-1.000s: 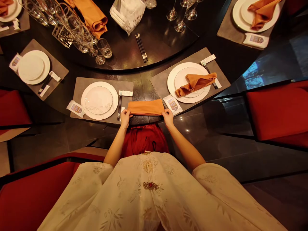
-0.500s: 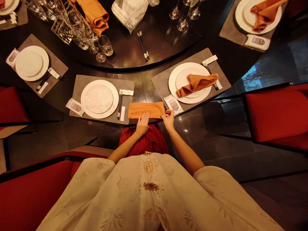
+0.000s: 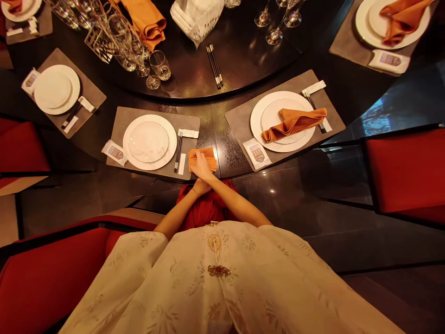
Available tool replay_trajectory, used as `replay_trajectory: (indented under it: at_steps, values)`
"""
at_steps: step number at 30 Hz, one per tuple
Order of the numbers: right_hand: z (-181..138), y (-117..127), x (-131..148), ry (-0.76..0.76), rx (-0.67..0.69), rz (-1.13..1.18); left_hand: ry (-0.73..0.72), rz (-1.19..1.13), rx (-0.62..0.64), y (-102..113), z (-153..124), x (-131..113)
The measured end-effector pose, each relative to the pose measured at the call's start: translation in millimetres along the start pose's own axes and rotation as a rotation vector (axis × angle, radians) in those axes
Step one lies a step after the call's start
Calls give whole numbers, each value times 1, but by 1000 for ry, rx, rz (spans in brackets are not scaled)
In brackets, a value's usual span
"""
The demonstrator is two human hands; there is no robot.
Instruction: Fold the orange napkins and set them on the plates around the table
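Note:
An orange cloth napkin (image 3: 210,157), folded to a small, nearly square bundle, lies at the dark table's front edge, just right of a place mat. My right hand (image 3: 201,166) reaches across to the left over it, its curled fingers gripping the cloth near its left side. My left hand (image 3: 203,186) is beneath my right wrist, close to the napkin's front edge; its fingers are hidden. To the left are black chopsticks (image 3: 178,150) and a white plate stack (image 3: 149,141). On the right-hand plate (image 3: 259,111) rests another orange napkin (image 3: 295,124), loosely pleated.
Stemmed glasses (image 3: 274,36), tumblers (image 3: 160,66), more folded orange napkins (image 3: 148,21), a plastic-wrapped white packet (image 3: 198,18) and loose chopsticks (image 3: 214,66) occupy the raised turntable. Red chairs (image 3: 410,167) stand around the table.
My right hand has moved left with the napkin's right end, folding the long strip to about half its length. It now crosses over my left hand. The view has shifted slightly left.

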State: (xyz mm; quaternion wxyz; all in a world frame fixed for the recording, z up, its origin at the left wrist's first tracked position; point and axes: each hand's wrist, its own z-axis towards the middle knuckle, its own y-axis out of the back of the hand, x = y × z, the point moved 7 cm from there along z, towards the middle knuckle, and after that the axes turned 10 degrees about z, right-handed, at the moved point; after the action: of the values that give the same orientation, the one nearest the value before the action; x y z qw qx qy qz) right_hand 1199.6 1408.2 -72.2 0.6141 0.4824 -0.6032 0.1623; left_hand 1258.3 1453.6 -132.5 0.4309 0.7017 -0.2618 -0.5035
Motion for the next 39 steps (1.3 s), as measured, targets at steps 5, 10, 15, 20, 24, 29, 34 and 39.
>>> replay_trajectory:
  at_steps: [5, 10, 15, 20, 24, 29, 34, 39]
  values:
    - [9, -2, -16, -32, 41, 145, 119, 36, -20, 29, -15, 0]
    - [10, -5, -35, -93, 164, 496, 436, 31, -397, 98, -25, 24]
    - [-3, 34, -51, -172, -138, 569, 587, -49, -248, 98, -1, 54]
    - [-30, 85, -85, -469, -389, 294, 630, -129, -247, 89, 1, 63]
    - [-33, 71, -97, -595, -129, 680, 660, -424, -206, 66, -1, 59]
    - [-40, 64, -68, -490, 207, 1156, 622, -886, -79, 41, 3, 41]
    - [-47, 75, -55, -359, 243, 1202, 400, -1016, 56, 49, 16, 18]
    - [-36, 115, -71, -155, -147, 583, 140, -371, -72, 87, 41, 10]
